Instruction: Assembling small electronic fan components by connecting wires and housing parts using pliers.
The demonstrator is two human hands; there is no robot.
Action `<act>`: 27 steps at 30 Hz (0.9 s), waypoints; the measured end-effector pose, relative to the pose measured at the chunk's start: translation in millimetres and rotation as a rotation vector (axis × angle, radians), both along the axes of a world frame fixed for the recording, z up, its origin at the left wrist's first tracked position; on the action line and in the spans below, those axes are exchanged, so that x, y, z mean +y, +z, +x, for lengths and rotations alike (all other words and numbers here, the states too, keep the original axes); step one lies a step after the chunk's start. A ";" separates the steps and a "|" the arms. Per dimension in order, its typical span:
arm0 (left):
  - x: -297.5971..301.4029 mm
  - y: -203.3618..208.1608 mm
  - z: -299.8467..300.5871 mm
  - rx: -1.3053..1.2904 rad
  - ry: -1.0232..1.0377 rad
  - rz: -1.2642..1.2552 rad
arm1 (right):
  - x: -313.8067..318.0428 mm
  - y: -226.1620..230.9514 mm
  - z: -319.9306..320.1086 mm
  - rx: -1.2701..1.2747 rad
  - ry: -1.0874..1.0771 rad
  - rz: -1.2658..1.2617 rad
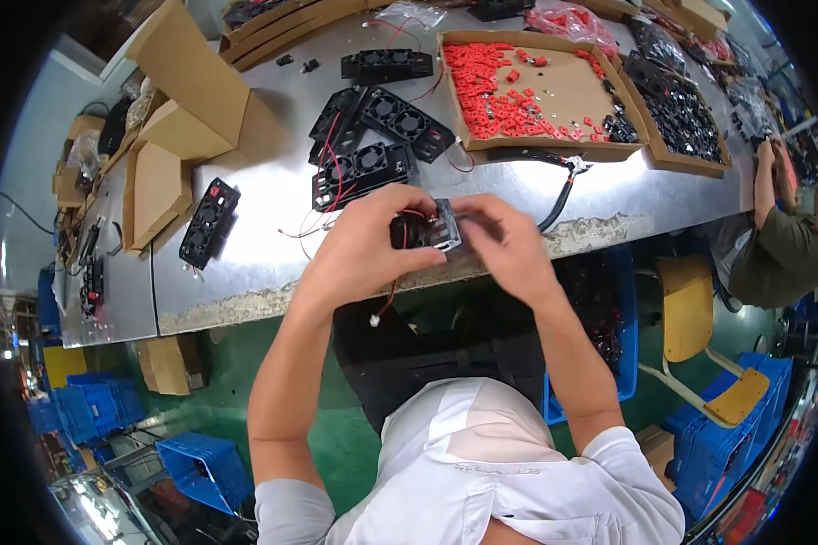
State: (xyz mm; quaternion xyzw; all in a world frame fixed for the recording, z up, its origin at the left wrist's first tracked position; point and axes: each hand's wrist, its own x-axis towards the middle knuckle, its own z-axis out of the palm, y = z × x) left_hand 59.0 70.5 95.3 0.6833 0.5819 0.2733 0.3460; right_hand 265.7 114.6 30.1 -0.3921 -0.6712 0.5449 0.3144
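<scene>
At the table's near edge my left hand (364, 241) wraps round a black fan unit (418, 231) with a grey end part. A thin wire with a small white plug hangs below it. My right hand (511, 245) is closed at that end, with bent fingertips and thumb against it; its fingertips partly hide what they touch. Just beyond my hands lie several black twin-fan units (365, 173) with red wires, some overlapping. Another twin-fan unit (209, 222) lies apart on the left. Black-handled pliers (562, 186) rest beyond my right hand.
A shallow cardboard tray (554, 145) holds many red parts and some black ones. Beside it stands a tray of black parts (677, 113). Open cardboard boxes (191, 109) stand at left. Blue crates (204, 468) and a yellow chair (686, 309) are on the floor. Another person (777, 245) works at right.
</scene>
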 end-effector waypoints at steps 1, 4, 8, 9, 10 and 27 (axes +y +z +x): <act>5.4 -6.0 -0.5 0.102 -0.025 0.024 | 3.9 4.8 0.9 -0.003 0.006 0.002; 5.1 -13.4 0.0 0.242 -0.097 0.136 | 9.4 11.8 -0.9 0.032 0.039 0.388; -2.9 -16.3 6.6 0.157 0.035 0.181 | 12.3 4.8 -12.8 -0.145 0.080 0.592; -5.3 -12.2 7.6 0.209 0.046 0.142 | 13.1 5.6 -12.8 -0.150 0.083 0.575; -6.8 -9.5 7.8 0.262 0.061 0.103 | 13.5 7.1 -13.4 -0.153 0.091 0.558; -16.0 -28.7 0.0 0.317 0.100 0.280 | 38.4 8.4 -9.1 -0.093 0.169 0.503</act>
